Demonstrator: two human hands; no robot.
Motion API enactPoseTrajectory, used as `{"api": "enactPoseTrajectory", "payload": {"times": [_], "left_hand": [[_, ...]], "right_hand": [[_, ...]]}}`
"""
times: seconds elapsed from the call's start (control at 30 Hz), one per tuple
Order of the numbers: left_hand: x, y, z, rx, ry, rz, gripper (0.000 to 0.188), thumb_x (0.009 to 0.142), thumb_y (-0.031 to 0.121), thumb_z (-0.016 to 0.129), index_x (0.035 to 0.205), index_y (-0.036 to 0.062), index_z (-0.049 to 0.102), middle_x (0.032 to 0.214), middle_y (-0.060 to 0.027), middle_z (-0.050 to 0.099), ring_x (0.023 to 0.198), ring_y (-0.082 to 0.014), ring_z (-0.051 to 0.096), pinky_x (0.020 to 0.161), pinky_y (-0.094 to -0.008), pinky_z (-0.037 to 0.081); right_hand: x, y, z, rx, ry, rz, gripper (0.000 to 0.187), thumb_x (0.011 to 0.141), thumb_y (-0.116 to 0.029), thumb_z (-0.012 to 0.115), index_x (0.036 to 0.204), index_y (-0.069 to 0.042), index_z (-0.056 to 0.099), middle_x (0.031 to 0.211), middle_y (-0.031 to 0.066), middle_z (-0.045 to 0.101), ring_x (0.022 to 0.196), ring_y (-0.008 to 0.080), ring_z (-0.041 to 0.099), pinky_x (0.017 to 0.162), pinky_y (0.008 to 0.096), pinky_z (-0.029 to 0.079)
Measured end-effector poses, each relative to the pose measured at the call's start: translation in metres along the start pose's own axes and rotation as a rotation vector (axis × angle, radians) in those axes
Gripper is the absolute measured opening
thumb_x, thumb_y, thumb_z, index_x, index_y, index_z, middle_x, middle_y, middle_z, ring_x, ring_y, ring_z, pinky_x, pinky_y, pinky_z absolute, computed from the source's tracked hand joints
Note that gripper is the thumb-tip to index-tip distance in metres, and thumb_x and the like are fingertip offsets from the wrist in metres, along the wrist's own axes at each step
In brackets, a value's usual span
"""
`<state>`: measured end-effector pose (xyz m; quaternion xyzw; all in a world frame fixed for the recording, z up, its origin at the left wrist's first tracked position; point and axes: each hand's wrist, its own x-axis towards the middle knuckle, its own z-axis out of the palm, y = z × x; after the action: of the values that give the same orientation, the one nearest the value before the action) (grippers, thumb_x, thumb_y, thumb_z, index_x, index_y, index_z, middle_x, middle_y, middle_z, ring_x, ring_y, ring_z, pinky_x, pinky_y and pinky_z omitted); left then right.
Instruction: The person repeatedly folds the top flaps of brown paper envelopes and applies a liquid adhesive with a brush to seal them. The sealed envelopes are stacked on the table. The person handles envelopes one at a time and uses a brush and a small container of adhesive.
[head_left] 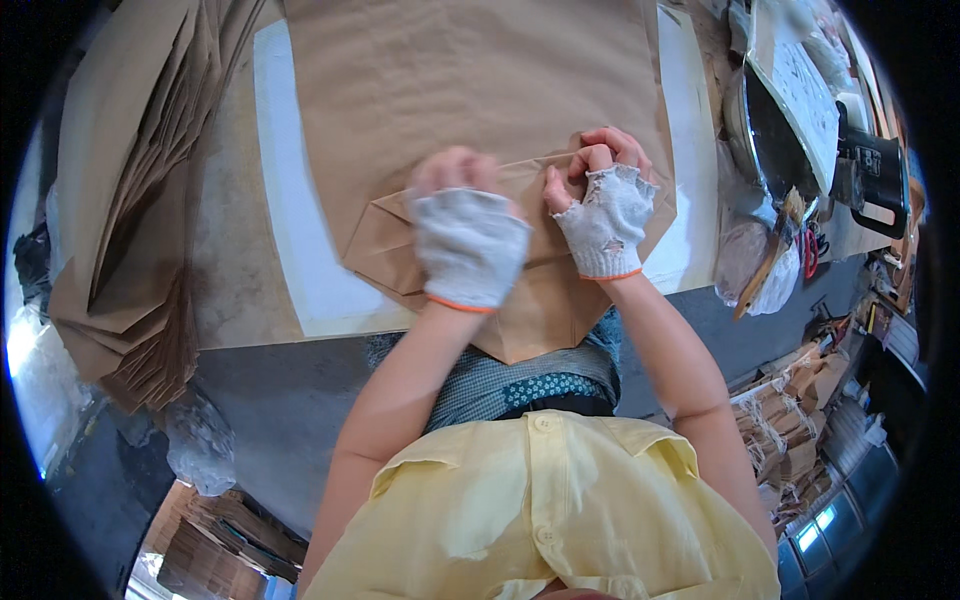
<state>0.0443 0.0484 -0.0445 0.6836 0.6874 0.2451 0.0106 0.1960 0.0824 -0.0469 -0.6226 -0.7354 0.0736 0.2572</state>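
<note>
A large brown paper bag (pixel 480 90) lies flat on the table, its near end folded into angled flaps whose tip hangs past the table edge. My right hand (pixel 606 205), in a white fingerless glove with an orange cuff, has curled fingers gripping the folded edge at the right. Over the left part of the fold is my left hand (pixel 468 230), gloved the same way. Motion smears its fingers, so their grip on the paper does not show. Both palms hide parts of the flaps.
Under the bag is a white sheet (pixel 290 200) on the table (pixel 225 250). Stacked brown paper bags (pixel 130 200) overhang the left edge. At the right are a metal pan (pixel 765 140), a black-handled container (pixel 875 175), red scissors (pixel 812 250) and clear plastic bags (pixel 745 255). Bundled paper (pixel 790 430) sits lower right.
</note>
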Motion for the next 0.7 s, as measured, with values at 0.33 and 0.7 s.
{"api": "enactPoseTrajectory", "payload": {"times": [0.33,0.7], "left_hand": [[-0.034,-0.023,-0.033,-0.036,-0.320,0.149,0.071,0.084,0.018,0.066,0.146,-0.0030,0.038,0.154,-0.0177,0.037,0.143,-0.0346,0.033,0.118,-0.0516,0.024],[-0.035,-0.009,-0.078,-0.200,-0.348,0.221,0.049,0.082,0.004,0.062,0.130,0.0042,0.057,0.139,-0.0168,0.054,0.133,-0.0354,0.046,0.113,-0.0511,0.032]], "right_hand": [[-0.024,-0.017,0.011,0.124,-0.201,-0.415,0.040,0.079,-0.014,0.066,0.118,-0.008,0.063,0.132,0.0117,0.057,0.132,0.0341,0.047,0.111,0.0497,0.034],[-0.030,0.084,-0.057,0.334,-0.178,0.119,0.051,0.096,-0.031,0.059,0.141,-0.010,0.052,0.150,0.0115,0.044,0.132,0.0254,0.047,0.110,0.0391,0.035]]}}
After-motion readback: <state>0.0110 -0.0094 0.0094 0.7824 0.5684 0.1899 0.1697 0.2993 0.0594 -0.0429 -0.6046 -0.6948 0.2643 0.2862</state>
